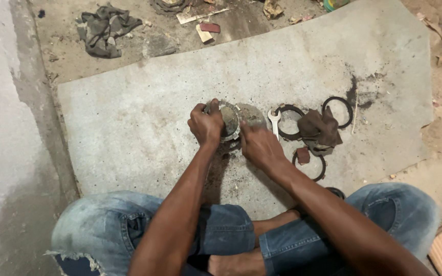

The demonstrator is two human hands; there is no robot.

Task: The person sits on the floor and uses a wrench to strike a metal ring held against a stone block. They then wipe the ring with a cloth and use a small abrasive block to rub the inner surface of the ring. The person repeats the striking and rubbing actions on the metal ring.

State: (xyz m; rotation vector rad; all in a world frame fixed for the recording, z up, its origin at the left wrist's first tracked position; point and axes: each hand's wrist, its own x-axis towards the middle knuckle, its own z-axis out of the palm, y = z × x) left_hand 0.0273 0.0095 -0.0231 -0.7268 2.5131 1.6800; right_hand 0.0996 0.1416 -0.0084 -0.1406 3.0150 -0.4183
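the round metal part sits mid-mat, tilted; left hand clamped on its 9 o'clock rim, right hand closed at 4 o'clock, holding i can't tell what. wrench at 3 o'clock. gritty grip may slip, pinching fingers

Brightness: dim and flat — a warm, dull cast over the grey mat I sit on.
Source: diffuse; I can't tell where it comes from.
Shadows: soft, short, pooled under my forearms and between my knees.
Glare: faint sheen on my left hand only.
Sharpness: centre fairly crisp — my right hand slightly soft.
Edges: mild wide-angle stretch, corners darker.
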